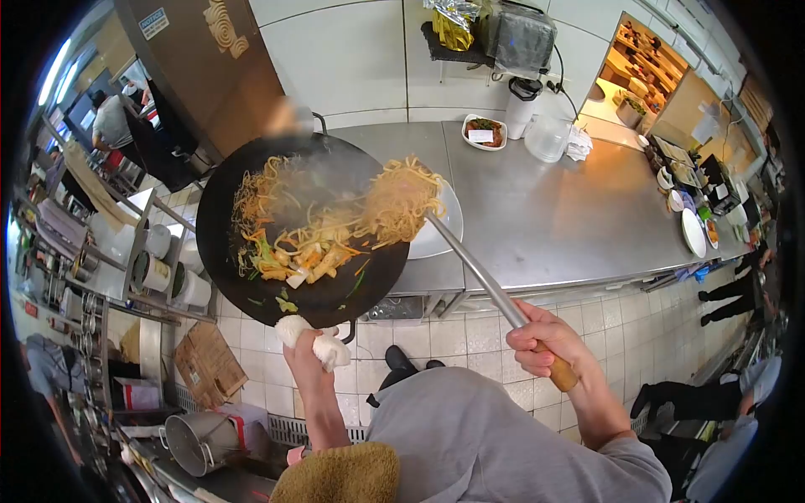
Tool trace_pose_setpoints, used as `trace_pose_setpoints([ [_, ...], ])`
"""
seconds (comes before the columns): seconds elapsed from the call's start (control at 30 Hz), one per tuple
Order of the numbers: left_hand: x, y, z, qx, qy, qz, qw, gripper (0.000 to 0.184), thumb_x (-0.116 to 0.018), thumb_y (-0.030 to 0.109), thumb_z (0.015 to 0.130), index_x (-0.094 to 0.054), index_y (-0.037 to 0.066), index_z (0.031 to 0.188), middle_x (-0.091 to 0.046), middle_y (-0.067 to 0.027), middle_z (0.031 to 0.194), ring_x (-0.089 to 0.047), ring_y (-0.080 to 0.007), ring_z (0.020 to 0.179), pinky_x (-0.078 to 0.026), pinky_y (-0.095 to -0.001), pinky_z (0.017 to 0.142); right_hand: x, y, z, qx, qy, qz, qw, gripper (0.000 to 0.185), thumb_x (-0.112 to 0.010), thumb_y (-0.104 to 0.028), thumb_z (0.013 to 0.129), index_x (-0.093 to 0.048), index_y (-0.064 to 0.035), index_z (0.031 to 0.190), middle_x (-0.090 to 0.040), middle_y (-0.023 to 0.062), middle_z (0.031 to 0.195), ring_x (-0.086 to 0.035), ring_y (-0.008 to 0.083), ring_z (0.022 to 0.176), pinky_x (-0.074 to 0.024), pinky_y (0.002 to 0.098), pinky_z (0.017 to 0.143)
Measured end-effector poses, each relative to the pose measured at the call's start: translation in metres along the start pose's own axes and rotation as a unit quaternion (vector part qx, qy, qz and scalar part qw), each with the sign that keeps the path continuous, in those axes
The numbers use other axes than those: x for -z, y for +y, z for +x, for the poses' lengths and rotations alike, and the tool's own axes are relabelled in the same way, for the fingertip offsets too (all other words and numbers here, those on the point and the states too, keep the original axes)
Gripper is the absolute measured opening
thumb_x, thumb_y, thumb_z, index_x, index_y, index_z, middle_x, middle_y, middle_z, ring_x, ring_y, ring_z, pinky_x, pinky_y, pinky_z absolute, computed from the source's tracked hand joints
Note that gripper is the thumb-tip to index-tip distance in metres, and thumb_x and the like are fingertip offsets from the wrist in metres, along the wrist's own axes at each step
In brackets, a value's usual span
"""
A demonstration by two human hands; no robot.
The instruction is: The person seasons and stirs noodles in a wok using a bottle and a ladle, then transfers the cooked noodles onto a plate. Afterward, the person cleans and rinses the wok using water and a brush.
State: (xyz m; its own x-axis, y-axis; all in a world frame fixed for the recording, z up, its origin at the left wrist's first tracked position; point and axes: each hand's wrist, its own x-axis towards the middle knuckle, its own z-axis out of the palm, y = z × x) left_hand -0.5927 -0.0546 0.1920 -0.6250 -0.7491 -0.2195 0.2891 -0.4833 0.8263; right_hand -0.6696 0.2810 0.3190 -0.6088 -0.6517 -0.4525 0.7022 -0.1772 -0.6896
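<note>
A large black wok [352, 295] is held up at the counter's edge, with steaming noodles [310, 230] and vegetable pieces in it. Through a folded white cloth [293, 329], my left hand [309, 356] grips the wok's near side by its handle. My right hand [545, 339] is closed around the wooden end of a long-handled metal wok utensil [482, 270]. A heap of noodles [404, 201] covers the utensil's head at the wok's right rim, so its shape is hidden. Partly behind that heap, a white plate [434, 239] rests on the counter.
A steel counter [537, 218] runs to the right, with a food bowl [485, 132] and a clear container [547, 138] at its back. Shelving with pots [151, 272] stands left. Flattened cardboard [210, 365] and a metal pot [199, 442] are lower left. Other people are at both sides.
</note>
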Motion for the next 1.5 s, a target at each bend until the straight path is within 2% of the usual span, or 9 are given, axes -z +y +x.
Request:
trace_pose_setpoints([
  [0.17,-0.014,0.022,0.032,0.0,-0.013,0.007,1.0,0.02,-0.052,-0.002,0.071,-0.052,-0.001,0.09,-0.056,-0.0082,0.079,-0.061,-0.02,0.065,-0.053,-0.0316,0.06,-0.019,-0.018,0.009,0.015,0.056,-0.009,0.998,0.064,-0.048,0.003,0.084,-0.028,-0.0087,0.144,-0.039,-0.0005,0.061,-0.037,0.0063,0.036,-0.0307,0.0237,0.03],
  [0.3,-0.013,0.024,0.052,-0.017,-0.028,0.024,0.999,0.019,-0.054,0.0,0.072,-0.051,-0.004,0.09,-0.056,-0.0102,0.078,-0.064,-0.0256,0.067,-0.054,-0.0354,0.059,-0.018,-0.015,0.015,0.026,0.093,-0.091,0.991,0.068,-0.05,0.004,0.083,-0.027,-0.0068,0.146,-0.041,-0.0004,0.062,-0.04,0.0078,0.037,-0.034,0.0236,0.031],
  [0.5,-0.014,0.021,0.061,-0.034,-0.045,0.014,0.998,0.017,-0.053,-0.003,0.073,-0.051,-0.001,0.09,-0.055,-0.0079,0.08,-0.06,-0.0197,0.065,-0.054,-0.0335,0.059,-0.016,-0.008,0.026,0.047,0.131,-0.367,0.92,0.068,-0.053,0.0,0.083,-0.027,-0.0063,0.146,-0.045,0.003,0.057,-0.046,0.0125,0.041,-0.0437,0.0285,0.041],
  [0.57,-0.02,0.023,0.057,-0.038,-0.033,0.015,0.999,0.018,-0.052,-0.005,0.073,-0.051,0.002,0.089,-0.054,-0.0052,0.078,-0.056,-0.0152,0.063,-0.053,-0.032,0.058,-0.01,-0.002,0.025,0.076,0.186,-0.517,0.832,0.069,-0.054,-0.001,0.083,-0.028,-0.0063,0.146,-0.049,0.0079,0.058,-0.051,0.0175,0.045,-0.0463,0.0329,0.046],
  [0.7,-0.021,0.027,0.054,-0.037,-0.029,0.031,0.998,0.017,-0.054,-0.003,0.072,-0.051,0.001,0.088,-0.053,-0.006,0.077,-0.058,-0.0176,0.063,-0.054,-0.0333,0.059,0.012,0.004,0.021,0.184,0.205,-0.752,0.598,0.07,-0.056,-0.002,0.081,-0.03,-0.006,0.146,-0.057,0.0168,0.065,-0.059,0.0282,0.053,-0.0487,0.0404,0.051],
  [0.9,-0.017,0.028,0.053,-0.045,-0.033,0.021,0.998,0.009,-0.057,0.001,0.072,-0.052,-0.002,0.078,-0.053,-0.0086,0.074,-0.061,-0.0234,0.061,-0.057,-0.0361,0.06,0.013,-0.003,0.03,0.197,0.26,-0.876,0.355,0.073,-0.057,0.002,0.075,-0.038,-0.0147,0.143,-0.058,0.0129,0.071,-0.058,0.0284,0.051,-0.0474,0.0385,0.048],
  [1.1,-0.021,0.027,0.044,-0.062,-0.036,0.031,0.997,0.008,-0.057,0.0,0.071,-0.053,-0.001,0.077,-0.053,-0.0081,0.073,-0.059,-0.0216,0.061,-0.056,-0.0362,0.06,0.021,-0.021,0.041,0.233,0.25,-0.872,0.35,0.074,-0.056,0.003,0.073,-0.042,-0.019,0.142,-0.057,0.0125,0.071,-0.057,0.0277,0.049,-0.0466,0.038,0.047],
  [1.3,-0.025,0.029,0.039,-0.039,-0.031,0.019,0.999,0.013,-0.057,-0.002,0.07,-0.051,0.001,0.082,-0.052,-0.0078,0.076,-0.058,-0.0194,0.062,-0.054,-0.0328,0.057,0.041,-0.022,0.06,0.237,0.18,-0.791,0.534,0.073,-0.058,-0.002,0.077,-0.037,-0.0227,0.144,-0.061,0.0149,0.075,-0.061,0.034,0.065,-0.0498,0.0439,0.062],
  [1.5,-0.032,0.031,0.032,-0.047,-0.022,0.014,0.999,0.012,-0.056,-0.002,0.071,-0.052,0.0,0.082,-0.053,-0.0086,0.076,-0.059,-0.0212,0.064,-0.055,-0.0333,0.059,0.084,0.005,0.052,0.196,0.194,-0.772,0.573,0.071,-0.06,-0.006,0.081,-0.036,-0.0265,0.144,-0.063,0.0145,0.079,-0.062,0.0343,0.07,-0.0496,0.0448,0.065],
])
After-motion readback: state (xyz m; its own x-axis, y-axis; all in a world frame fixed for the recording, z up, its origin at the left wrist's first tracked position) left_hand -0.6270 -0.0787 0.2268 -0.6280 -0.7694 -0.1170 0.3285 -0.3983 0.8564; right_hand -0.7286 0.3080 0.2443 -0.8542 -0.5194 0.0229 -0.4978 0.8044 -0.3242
